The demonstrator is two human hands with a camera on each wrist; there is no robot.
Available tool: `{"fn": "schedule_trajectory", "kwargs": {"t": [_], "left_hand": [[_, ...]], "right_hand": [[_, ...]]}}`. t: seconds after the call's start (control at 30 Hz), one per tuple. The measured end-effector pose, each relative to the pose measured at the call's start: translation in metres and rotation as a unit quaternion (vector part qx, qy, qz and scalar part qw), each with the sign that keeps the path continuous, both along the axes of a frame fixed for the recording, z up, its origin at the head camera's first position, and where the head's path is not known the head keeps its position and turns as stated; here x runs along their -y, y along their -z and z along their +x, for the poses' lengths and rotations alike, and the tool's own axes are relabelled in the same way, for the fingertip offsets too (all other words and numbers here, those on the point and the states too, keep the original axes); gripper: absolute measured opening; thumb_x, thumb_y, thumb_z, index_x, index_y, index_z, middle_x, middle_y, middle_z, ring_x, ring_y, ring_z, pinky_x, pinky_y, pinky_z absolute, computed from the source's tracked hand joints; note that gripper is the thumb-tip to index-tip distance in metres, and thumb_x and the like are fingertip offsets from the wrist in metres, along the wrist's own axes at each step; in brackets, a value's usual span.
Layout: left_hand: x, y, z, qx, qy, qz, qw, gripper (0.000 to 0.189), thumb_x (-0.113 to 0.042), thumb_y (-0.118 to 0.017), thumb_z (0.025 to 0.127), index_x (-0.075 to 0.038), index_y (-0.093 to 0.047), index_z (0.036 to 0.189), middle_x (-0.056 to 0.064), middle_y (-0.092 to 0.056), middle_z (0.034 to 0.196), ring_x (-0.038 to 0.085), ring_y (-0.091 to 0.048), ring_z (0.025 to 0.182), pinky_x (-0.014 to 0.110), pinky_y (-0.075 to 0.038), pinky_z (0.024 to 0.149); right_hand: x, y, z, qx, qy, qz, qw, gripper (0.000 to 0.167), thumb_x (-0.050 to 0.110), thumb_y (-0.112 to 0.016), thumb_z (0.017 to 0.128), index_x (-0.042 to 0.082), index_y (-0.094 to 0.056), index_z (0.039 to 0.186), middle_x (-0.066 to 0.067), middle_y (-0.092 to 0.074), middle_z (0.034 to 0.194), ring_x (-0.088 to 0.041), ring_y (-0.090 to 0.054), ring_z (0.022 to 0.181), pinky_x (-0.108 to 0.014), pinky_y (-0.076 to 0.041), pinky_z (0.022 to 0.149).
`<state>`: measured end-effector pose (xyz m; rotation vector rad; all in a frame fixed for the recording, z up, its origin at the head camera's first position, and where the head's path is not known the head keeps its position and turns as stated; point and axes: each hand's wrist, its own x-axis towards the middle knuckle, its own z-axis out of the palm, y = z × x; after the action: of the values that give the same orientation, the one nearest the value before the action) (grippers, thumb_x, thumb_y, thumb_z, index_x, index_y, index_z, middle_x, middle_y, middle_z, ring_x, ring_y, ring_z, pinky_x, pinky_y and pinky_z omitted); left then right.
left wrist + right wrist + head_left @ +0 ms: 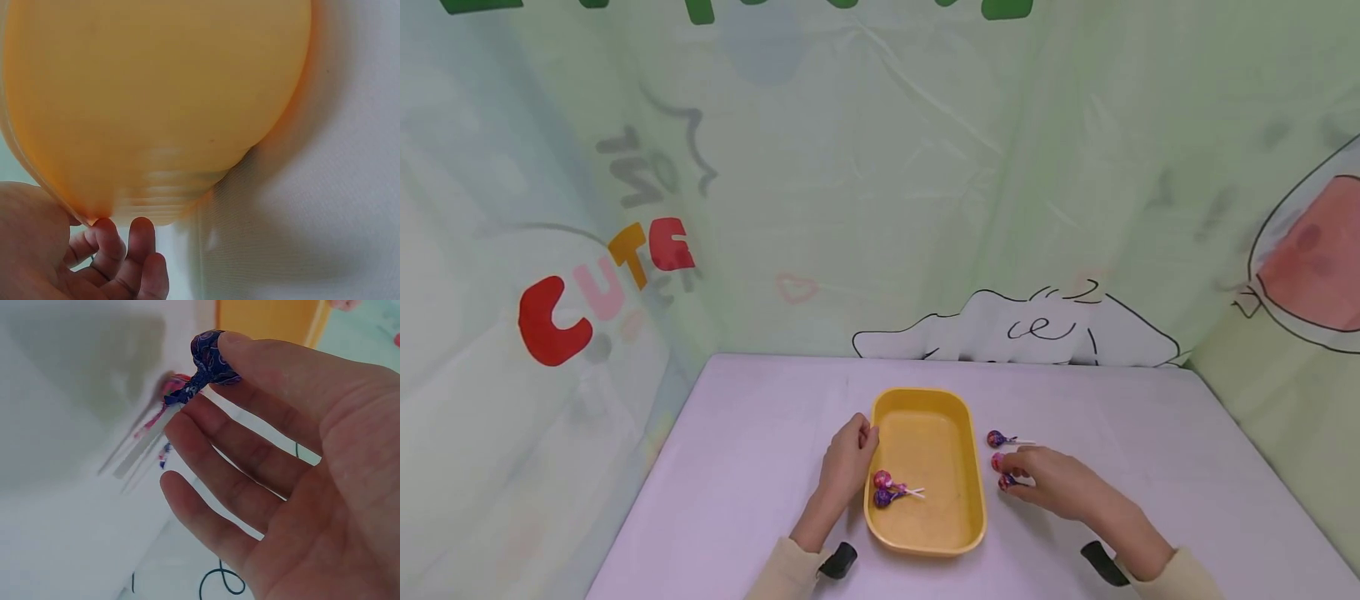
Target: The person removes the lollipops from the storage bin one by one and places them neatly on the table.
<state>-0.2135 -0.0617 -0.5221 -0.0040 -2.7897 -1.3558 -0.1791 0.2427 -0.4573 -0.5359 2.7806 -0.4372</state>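
A yellow plastic tray (pixel 928 533) stands on the table, and my left hand (pixel 847 457) holds its left rim with curled fingers. In the tray's lower left lie a pink-red lollipop (pixel 882 479) and a purple lollipop (pixel 882 498), their white sticks pointing right. Right of the tray, my right hand (pixel 1060 483) pinches a dark purple lollipop (pixel 205 356) by its wrapped head between thumb and forefinger. Beyond the fingers lies a pink lollipop (pixel 997 462), partly hidden by the hand. A third wrapped lollipop (pixel 996 438) lies farther back, its stick to the right.
The table (pixel 760 467) has a pale lilac cover. Behind it hangs a light green printed curtain (pixel 880 208), with similar sheets at both sides. A black band (pixel 838 561) is at the left wrist, another black band (pixel 1103 563) at the right.
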Motion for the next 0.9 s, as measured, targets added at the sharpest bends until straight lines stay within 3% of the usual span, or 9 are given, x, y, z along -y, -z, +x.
{"fn": "schedule_trajectory", "kwargs": {"t": [0.2, 0.9], "left_hand": [[-0.001, 0.001, 0.0, -0.004, -0.001, 0.0, 1.0, 0.019, -0.028, -0.055, 0.103, -0.015, -0.051, 0.089, -0.005, -0.045, 0.07, 0.009, -0.042, 0.059, 0.021, -0.032, 0.05], [-0.002, 0.002, -0.001, 0.001, -0.005, -0.001, 1.0, 0.018, -0.026, -0.056, 0.103, -0.016, -0.052, 0.09, -0.005, -0.046, 0.071, 0.009, -0.043, 0.06, 0.022, -0.033, 0.052]], "right_hand": [[0.001, 0.008, -0.003, 0.027, 0.038, 0.009, 0.9988, 0.024, 0.019, -0.082, 0.082, 0.016, -0.074, 0.105, 0.007, -0.07, 0.095, -0.013, -0.061, 0.09, -0.042, -0.057, 0.089], [-0.002, 0.023, -0.01, 0.017, 0.023, 0.01, 0.9995, 0.019, 0.016, -0.082, 0.082, 0.015, -0.072, 0.099, 0.006, -0.066, 0.089, -0.013, -0.056, 0.083, -0.04, -0.056, 0.085]]}}
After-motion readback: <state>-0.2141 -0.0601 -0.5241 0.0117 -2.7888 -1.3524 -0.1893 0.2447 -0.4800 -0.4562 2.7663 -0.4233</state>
